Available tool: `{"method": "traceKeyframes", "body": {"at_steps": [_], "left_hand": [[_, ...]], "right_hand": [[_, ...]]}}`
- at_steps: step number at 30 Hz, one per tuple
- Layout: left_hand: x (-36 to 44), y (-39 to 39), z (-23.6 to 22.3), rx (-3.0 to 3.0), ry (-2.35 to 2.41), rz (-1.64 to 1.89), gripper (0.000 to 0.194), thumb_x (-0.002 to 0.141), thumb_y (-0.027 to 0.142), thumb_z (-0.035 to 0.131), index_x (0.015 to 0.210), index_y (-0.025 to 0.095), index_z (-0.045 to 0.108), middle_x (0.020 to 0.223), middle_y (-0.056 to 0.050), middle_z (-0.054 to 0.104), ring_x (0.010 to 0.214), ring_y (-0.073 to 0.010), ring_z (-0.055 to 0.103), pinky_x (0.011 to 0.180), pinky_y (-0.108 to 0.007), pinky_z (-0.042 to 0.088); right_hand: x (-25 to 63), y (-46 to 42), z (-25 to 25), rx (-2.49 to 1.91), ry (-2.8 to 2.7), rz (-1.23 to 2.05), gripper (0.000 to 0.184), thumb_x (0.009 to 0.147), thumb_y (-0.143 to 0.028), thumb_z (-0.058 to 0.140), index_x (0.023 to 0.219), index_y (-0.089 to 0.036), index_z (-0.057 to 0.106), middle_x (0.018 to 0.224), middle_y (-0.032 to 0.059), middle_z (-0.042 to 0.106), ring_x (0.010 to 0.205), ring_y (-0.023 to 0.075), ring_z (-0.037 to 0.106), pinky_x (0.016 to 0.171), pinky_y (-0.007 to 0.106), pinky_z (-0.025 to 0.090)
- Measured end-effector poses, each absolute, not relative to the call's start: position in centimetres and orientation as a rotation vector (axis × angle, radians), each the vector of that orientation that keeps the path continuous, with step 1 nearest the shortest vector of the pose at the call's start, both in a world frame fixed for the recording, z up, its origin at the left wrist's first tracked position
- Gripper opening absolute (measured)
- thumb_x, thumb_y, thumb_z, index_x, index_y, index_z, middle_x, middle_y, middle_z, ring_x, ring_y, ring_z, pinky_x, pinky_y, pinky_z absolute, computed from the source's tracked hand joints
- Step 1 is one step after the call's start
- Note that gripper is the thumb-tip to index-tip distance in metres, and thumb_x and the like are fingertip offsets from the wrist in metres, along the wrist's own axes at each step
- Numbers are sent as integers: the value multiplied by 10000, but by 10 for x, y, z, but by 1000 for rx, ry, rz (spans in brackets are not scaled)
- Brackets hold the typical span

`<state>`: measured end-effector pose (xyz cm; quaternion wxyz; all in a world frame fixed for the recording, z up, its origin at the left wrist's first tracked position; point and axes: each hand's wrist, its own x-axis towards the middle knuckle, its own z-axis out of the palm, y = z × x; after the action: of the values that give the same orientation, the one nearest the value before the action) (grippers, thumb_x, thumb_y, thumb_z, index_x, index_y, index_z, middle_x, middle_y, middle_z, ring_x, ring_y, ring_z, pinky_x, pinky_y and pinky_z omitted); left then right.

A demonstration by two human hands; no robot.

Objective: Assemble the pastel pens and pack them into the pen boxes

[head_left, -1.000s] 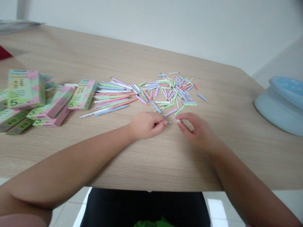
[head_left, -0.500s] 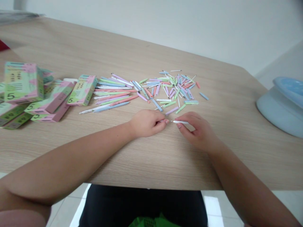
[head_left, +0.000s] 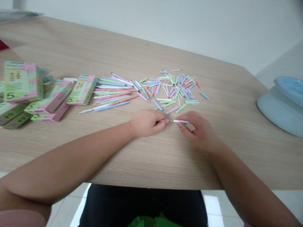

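My left hand (head_left: 149,123) rests on the table, closed in a pinch around a thin pen piece that is mostly hidden by the fingers. Facing it, my right hand (head_left: 197,127) pinches a white pen barrel (head_left: 181,121) between thumb and fingers. A fine tip shows in the small gap between the two hands, in line with the barrel. Just beyond the hands lies a loose heap of pen parts (head_left: 172,110), with short coloured barrels and thin white refills. To the left of that heap, a row of longer pens (head_left: 113,94) lies side by side.
Green and pink pen boxes (head_left: 23,82) are stacked at the left, and one more box (head_left: 81,90) lies beside the pens. A round pale blue object (head_left: 281,105) stands at the right. The table's front edge (head_left: 151,188) runs close to my body.
Both hands hold almost the same place and grip. The picture has shifted very slightly, and nothing on the table has visibly moved.
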<state>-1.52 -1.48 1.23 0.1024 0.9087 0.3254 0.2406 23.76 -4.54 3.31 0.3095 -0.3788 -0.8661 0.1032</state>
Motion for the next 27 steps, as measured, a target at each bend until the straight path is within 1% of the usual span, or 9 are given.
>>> {"method": "traceKeyframes", "body": {"at_steps": [11,27], "left_hand": [[-16,-14,11,2680,952,708,417,1053,409,424,780,181,642,792,-40,694,705,-162,623,607,-301,365],[-15,-15,12,2683,974,697,413,1049,409,426,780,181,641,790,-36,696,699,-161,622,600,-295,351]], "right_hand": [[239,-43,31,-1008,-2294,253,163,965,-264,646,1114,-277,713,1045,65,748,1001,269,684,897,460,559],[239,-43,32,-978,-2308,277,159,966,-227,646,1112,-260,698,1031,62,734,988,249,686,887,431,564]]}}
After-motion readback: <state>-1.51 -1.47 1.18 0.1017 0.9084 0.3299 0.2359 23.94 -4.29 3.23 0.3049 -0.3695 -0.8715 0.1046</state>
